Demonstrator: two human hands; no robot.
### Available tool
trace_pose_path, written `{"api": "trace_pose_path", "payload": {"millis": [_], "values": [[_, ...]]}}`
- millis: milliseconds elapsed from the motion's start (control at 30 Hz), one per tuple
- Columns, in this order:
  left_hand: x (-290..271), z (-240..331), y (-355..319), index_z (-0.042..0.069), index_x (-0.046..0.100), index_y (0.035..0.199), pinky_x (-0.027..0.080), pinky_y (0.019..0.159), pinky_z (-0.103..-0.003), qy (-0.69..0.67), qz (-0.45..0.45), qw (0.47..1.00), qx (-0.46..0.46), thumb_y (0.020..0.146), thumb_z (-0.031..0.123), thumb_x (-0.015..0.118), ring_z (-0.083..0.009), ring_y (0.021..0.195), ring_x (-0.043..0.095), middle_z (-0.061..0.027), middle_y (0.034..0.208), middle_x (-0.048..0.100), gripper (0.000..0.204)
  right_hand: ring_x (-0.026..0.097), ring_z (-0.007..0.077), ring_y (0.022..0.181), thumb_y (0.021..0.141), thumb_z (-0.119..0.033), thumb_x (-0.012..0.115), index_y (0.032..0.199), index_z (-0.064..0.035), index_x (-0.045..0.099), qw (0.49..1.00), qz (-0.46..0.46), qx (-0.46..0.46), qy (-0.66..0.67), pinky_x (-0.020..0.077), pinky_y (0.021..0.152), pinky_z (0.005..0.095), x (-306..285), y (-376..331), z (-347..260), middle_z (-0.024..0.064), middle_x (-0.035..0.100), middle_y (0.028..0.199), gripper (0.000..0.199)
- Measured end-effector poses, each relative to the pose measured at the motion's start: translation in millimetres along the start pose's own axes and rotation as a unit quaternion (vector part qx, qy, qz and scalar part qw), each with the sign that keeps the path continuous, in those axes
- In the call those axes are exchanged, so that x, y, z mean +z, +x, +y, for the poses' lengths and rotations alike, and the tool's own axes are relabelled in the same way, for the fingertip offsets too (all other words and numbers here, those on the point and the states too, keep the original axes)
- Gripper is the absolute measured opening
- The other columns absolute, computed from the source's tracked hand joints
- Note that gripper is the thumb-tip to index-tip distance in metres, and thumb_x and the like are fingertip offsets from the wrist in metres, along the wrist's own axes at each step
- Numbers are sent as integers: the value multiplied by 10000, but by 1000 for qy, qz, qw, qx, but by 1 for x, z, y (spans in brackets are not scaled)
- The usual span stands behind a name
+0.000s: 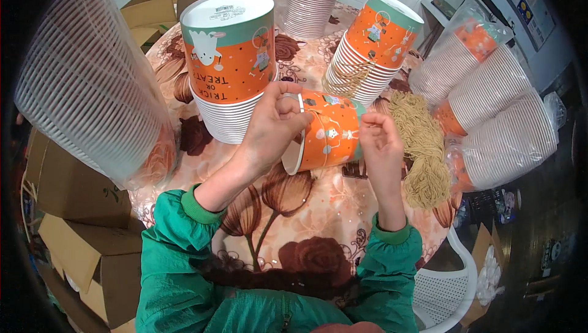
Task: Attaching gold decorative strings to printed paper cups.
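An orange paper bucket (pixel 335 132) with a green band and cartoon figures is tilted on its side above the table. My left hand (pixel 275 126) grips it at the white-rimmed mouth, fingers closed and thumb on the outer wall. A thin tan cord (pixel 323 126) lies across its orange side. At the bucket's green base end is my right hand (pixel 381 137), its thumb and fingertips pinched together; what they hold, if anything, is too small to see. Just right of that hand lies a thick hank of tan cords (pixel 421 149).
Behind my left hand stands an upside-down bucket stack (pixel 229 63); another stack (pixel 373 45) with cords draped on it is farther right. Plastic-wrapped stacks flank the flowered tablecloth (pixel 275 210), a tall one (pixel 92 82) at left. Cardboard boxes (pixel 92 259) and a white chair (pixel 450 284) sit below.
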State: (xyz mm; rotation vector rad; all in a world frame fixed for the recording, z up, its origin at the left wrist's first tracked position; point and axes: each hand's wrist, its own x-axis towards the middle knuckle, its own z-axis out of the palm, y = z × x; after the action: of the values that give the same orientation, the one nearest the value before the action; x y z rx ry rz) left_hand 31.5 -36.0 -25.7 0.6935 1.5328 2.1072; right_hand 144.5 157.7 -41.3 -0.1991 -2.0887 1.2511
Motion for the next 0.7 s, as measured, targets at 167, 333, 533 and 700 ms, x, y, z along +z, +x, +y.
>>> {"api": "trace_pose_path", "payload": {"millis": [167,333,533,700], "values": [[-10,-5,2,29,452,1322,544,768,-292,-40,40,998,31,955,53,651,-123,879,677,-44,1000,703,418,523,62,856,942,-19,662,1127,3,635,992,57,-31,-105,474,688,224,-22,10,0,7,564,1030,188],[-5,-3,2,33,451,1330,537,795,-289,-90,49,994,26,949,55,655,-128,908,679,-45,1036,711,433,561,61,878,975,-76,668,1176,7,651,999,12,31,16,470,797,227,-24,8,-9,-3,625,977,218],[-12,-21,12,15,437,1382,528,857,-306,-51,8,998,44,960,16,622,-119,962,667,-51,1066,714,461,551,42,798,972,-61,685,1168,25,645,997,6,50,54,466,743,199,-26,9,-16,-5,648,953,218],[-13,-28,15,-11,501,1314,522,771,-235,-34,-85,994,59,950,-55,572,-83,884,646,-47,1030,699,374,520,24,751,967,-34,685,1151,47,629,985,33,100,138,449,687,187,-30,11,-19,-6,644,907,208]]}}
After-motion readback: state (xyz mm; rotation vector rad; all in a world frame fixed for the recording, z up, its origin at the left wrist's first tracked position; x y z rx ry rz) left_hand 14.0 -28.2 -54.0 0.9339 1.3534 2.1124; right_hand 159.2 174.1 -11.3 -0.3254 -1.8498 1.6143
